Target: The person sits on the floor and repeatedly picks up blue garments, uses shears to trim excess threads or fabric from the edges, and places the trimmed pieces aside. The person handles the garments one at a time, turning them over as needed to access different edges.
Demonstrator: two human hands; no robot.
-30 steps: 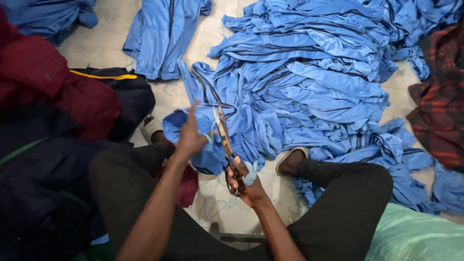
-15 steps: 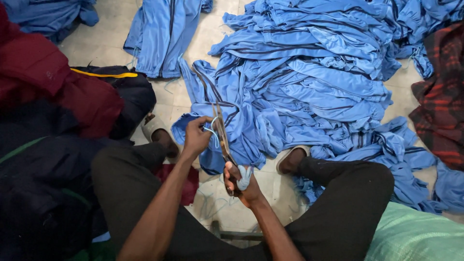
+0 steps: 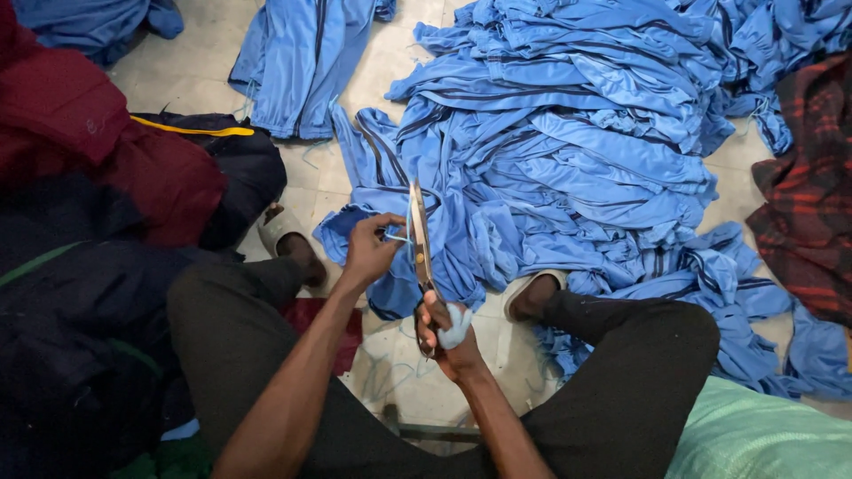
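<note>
One pair of scissors (image 3: 421, 239), long blades upright and nearly closed, centre near; right hand (image 3: 448, 333) closed round its handles. Left hand (image 3: 371, 248) pinches a thin blue thread (image 3: 397, 237) beside the blades. One large heap of blue garments (image 3: 568, 142), far right.

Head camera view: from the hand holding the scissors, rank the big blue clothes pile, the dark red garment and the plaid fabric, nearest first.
Measured from the right hand, which grips the scissors:
1. Blue clothes pile, just ahead and to the right, its near edge almost at the hand.
2. Dark red garment, off to the upper left.
3. Plaid fabric, at the far right edge.
</note>
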